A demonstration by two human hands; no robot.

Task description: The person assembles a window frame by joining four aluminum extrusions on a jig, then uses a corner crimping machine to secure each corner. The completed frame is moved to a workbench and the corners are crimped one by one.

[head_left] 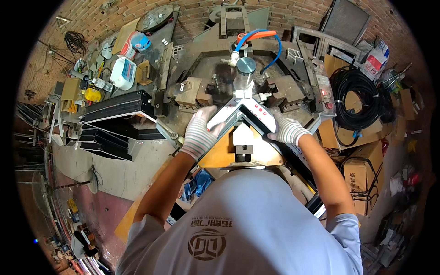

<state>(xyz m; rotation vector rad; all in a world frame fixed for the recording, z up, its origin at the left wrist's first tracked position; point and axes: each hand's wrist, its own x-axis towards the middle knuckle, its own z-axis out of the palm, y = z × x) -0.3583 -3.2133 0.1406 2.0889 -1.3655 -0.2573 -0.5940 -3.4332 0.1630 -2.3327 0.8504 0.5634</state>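
Observation:
Two metal frame bars meet in a mitred corner (241, 107) on a corner-joining machine. My left hand (200, 132), in a white knit glove, presses on the left bar (221, 117). My right hand (287, 129), also gloved, grips the right bar (260, 114), which is dark with red dots. Just beyond the corner stands an upright metal cylinder (245, 73) with blue and orange hoses (256, 35). Below the corner sits a light metal block (243, 140) on a brown plate (220, 153).
Stacked dark frame bars (114, 121) lie on the left. A white jug (123, 72) and clutter sit at the far left of the bench. Coiled black cable (357, 96) and cardboard boxes (364, 169) stand on the right. A brick wall (284, 13) runs behind the machine.

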